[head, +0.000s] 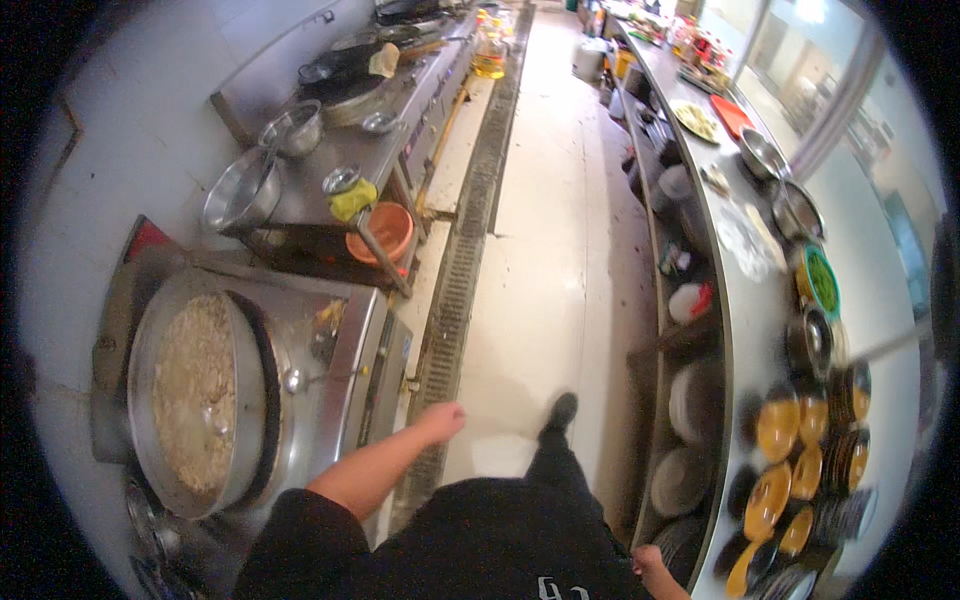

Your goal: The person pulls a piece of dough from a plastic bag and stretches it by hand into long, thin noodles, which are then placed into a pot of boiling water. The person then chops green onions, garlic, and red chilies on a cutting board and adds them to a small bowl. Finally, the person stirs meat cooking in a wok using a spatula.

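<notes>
My left hand (pixel 442 422) hangs over the walkway with its fingers curled in, and nothing shows in it. Beside it on the left is a steel stove (pixel 330 405) carrying a large round metal pan (pixel 250 405) of pale, cloudy food (pixel 196 375). My right hand (pixel 648 560) is low at the bottom edge, close to the lower shelf under the right counter. Its fingers look curled but are partly hidden, so I cannot tell whether it holds anything. Nearest to it are stacked plates (pixel 679 480) on that shelf.
A steel counter (pixel 757 330) on the right holds yellow-and-black bowls (pixel 769 499), a green-filled basket (pixel 823 283) and a plate of food (pixel 696 122). Left, woks (pixel 345 86) and metal bowls (pixel 244 196) stand beyond the stove. An orange bucket (pixel 384 231) and a drain grate (pixel 457 292) edge the floor.
</notes>
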`<state>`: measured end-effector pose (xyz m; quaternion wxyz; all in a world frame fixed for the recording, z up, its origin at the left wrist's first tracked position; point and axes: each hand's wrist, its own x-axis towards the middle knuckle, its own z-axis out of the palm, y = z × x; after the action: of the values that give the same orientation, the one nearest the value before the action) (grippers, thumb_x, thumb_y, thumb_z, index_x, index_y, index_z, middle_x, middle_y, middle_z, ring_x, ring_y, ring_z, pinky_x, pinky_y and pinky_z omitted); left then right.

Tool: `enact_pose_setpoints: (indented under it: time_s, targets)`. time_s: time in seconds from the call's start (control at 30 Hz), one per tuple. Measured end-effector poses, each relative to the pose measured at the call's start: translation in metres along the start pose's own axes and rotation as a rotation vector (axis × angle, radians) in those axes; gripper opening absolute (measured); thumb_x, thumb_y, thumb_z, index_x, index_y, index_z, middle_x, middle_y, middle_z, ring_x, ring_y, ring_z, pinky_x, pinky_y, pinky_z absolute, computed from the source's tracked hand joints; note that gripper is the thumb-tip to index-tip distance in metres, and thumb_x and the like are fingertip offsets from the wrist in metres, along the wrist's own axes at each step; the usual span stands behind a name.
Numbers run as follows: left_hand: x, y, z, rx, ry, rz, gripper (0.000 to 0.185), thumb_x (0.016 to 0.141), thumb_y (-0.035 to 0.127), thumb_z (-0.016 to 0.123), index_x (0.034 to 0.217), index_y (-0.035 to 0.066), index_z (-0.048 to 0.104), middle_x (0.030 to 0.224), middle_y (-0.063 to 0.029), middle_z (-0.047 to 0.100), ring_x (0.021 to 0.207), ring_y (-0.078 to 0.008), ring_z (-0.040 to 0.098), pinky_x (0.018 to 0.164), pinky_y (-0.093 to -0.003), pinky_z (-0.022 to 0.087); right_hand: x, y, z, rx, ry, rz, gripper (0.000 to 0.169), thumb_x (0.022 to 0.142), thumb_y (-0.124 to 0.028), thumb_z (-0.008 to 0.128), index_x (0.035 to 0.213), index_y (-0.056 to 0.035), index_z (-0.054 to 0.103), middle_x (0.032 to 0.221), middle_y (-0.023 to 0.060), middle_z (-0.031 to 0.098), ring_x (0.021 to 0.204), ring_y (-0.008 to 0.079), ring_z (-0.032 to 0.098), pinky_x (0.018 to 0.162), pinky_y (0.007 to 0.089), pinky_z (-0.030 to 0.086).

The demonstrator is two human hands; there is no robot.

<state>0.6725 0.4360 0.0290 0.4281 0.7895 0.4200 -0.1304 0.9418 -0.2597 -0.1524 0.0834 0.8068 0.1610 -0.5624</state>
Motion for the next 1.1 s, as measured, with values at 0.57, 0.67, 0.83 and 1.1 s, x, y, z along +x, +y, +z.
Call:
enact_pose_setpoints:
  time_s: [0.57, 0.67, 0.83, 1.1]
  targets:
    - [0.388, 0.044, -0.138, 0.145, -0.226, -0.273, 0.029, 0.080, 0.024, 0.055, 0.092, 0.000, 0.067, 0.100, -0.0184, 0.065, 0.090, -0.0339, 0.062, 0.078, -0.0457, 0.048, 0.200, -0.630, -0.879, 0.451, 0.551, -0.588, 0.015, 0.085, -0.013, 0.058, 0.089, 0.0004, 0.062, 0.073, 0.0054, 0.063, 0.060, 0.0152, 0.059, 0.054, 0.0300, 0.048]
    - [0.493, -0.008, -0.174, 0.345, -0.414, -0.163, 0.031, 0.081, 0.023, 0.054, 0.099, 0.002, 0.068, 0.105, -0.0192, 0.064, 0.093, -0.0343, 0.061, 0.080, -0.0452, 0.048, 0.263, -0.698, -0.939, 0.196, 0.573, -0.756, 0.018, 0.082, -0.014, 0.060, 0.093, -0.0006, 0.063, 0.072, 0.0078, 0.063, 0.062, 0.0182, 0.061, 0.055, 0.0331, 0.049]
    - [0.674, 0.093, -0.403, 0.848, -0.408, 0.119, 0.022, 0.087, 0.015, 0.050, 0.091, 0.004, 0.068, 0.094, -0.0187, 0.064, 0.090, -0.0353, 0.061, 0.075, -0.0436, 0.049, 0.252, -0.743, -0.987, -0.064, 0.046, -0.278, 0.021, 0.085, -0.018, 0.059, 0.098, -0.0022, 0.062, 0.110, 0.0080, 0.062, 0.094, 0.0246, 0.060, 0.071, 0.0376, 0.049]
    - [0.941, 0.146, -0.629, -0.448, 0.497, -0.245, 0.020, 0.083, 0.019, 0.054, 0.091, 0.003, 0.063, 0.082, -0.0155, 0.066, 0.074, -0.0254, 0.064, 0.067, -0.0373, 0.049, 0.454, -0.780, -1.120, 0.052, 0.147, -0.140, 0.024, 0.090, -0.026, 0.054, 0.092, -0.0060, 0.068, 0.089, 0.0126, 0.067, 0.079, 0.0264, 0.062, 0.071, 0.0381, 0.048]
